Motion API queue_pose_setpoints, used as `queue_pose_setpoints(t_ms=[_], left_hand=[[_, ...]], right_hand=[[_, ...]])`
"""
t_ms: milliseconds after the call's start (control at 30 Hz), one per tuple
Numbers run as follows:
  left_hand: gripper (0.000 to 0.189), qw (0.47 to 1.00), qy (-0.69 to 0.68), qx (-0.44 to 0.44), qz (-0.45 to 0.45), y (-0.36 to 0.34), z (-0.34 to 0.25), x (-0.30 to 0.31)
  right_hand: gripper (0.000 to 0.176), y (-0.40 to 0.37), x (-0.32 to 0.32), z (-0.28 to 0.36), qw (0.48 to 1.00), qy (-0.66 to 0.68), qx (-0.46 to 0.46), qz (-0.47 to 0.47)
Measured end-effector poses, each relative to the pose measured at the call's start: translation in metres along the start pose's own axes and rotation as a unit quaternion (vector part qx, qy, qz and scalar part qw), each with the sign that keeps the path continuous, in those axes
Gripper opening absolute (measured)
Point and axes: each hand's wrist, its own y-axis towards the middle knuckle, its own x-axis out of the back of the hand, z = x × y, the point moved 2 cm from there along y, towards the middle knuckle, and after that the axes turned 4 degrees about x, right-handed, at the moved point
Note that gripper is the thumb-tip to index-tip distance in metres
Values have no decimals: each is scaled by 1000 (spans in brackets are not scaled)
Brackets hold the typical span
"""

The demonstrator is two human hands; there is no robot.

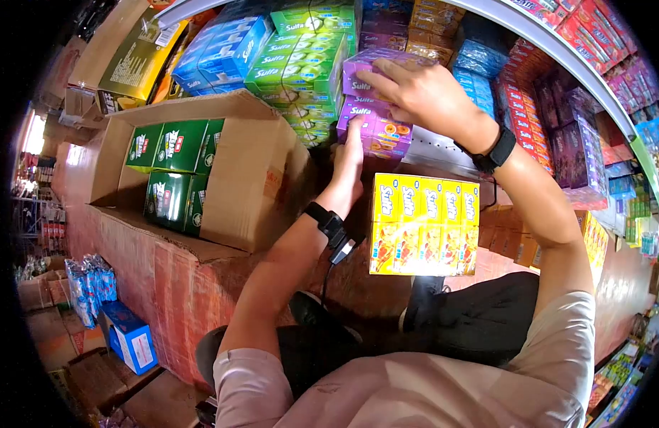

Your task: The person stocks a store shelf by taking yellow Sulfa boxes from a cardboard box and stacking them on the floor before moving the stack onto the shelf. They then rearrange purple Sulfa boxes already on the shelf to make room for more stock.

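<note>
Purple Sulfa packs (376, 128) stand stacked at the shelf's front edge, between both hands. My left hand (349, 158) holds the near left side of the lower purple pack, thumb upright against its front. Over the top of the stack lies my right hand (415, 89), its fingers spread and bent on the upper purple pack; nothing is gripped in it. Just below the hands is a yellow Sulfa pack (425, 225) with its printed face up. Green Sulfa packs (297, 64) are stacked directly left of the purple ones.
An open cardboard box (262, 167) with dark green packs (178, 146) is on the left. Blue packs (219, 53) sit behind it. Red packs (525, 121) fill the shelf at right. A blue box (130, 339) lies at lower left.
</note>
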Motion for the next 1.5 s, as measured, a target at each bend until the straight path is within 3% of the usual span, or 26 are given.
queue_pose_setpoints(t_ms=[33, 167, 267, 300, 400, 467, 500, 533, 567, 700, 800, 900, 1067, 1100, 1200, 1333, 1367, 1467, 1500], left_hand=[[72, 1000, 6, 2, -5, -3, 0, -1], [71, 999, 37, -3, -23, -11, -6, -10], [71, 1000, -1, 10, 16, -3, 2, -6], [71, 999, -25, 15, 39, 3, 6, -4], [75, 1000, 4, 4, 2, 15, 12, 7], [79, 999, 24, -3, -22, 18, 16, 14], [81, 999, 34, -9, -34, 19, 16, 16], [82, 999, 35, -11, -26, 18, 14, 17], [84, 999, 36, -14, -17, 17, 13, 17], [86, 998, -19, -26, 57, 10, 11, 15], [84, 997, -32, -31, 57, -1, 4, 10], [80, 996, 43, -77, -1, -13, -10, -10], [70, 998, 3, -17, 65, -34, -27, -38], [69, 998, 3, -15, 57, -34, -28, -39], [65, 999, 28, -9, 34, -40, -32, -42], [62, 997, 68, -25, 1, -45, -32, -40], [61, 997, 65, -31, 1, -47, -31, -41], [59, 996, 76, -38, -35, -61, -31, -47], [60, 994, 87, -42, -57, -63, -31, -48]], right_hand=[[58, -4, 0, 4, 1000, 2, -9, 23], [55, -24, -13, 2, 998, 3, 49, -34], [56, -31, -15, 1, 993, 40, 101, -39], [47, -30, -15, 3, 993, 63, 97, -38], [40, -30, -11, -14, 972, 230, -52, -22], [49, -35, -36, -51, 945, 190, -213, -160], [57, -44, -65, -74, 919, 206, -302, -149], [66, -54, -96, -92, 885, 220, -387, -139], [81, -53, -110, -92, 762, 450, -453, -109], [78, -60, -116, -80, 678, 594, -433, -35], [80, -54, -113, -79, 676, 631, -378, -41], [74, -50, -94, -70, 727, 571, -381, -20], [68, -52, -95, -64, 757, 517, -399, -20], [68, -54, -99, -66, 743, 526, -413, 1], [65, -57, -99, -72, 682, 605, -408, -51], [74, -63, -112, -80, 647, 606, -462, -23], [78, -60, -107, -76, 621, 617, -479, -64], [78, -69, -130, -95, 553, 695, -458, -34], [70, -70, -141, -101, 578, 666, -466, -76]])
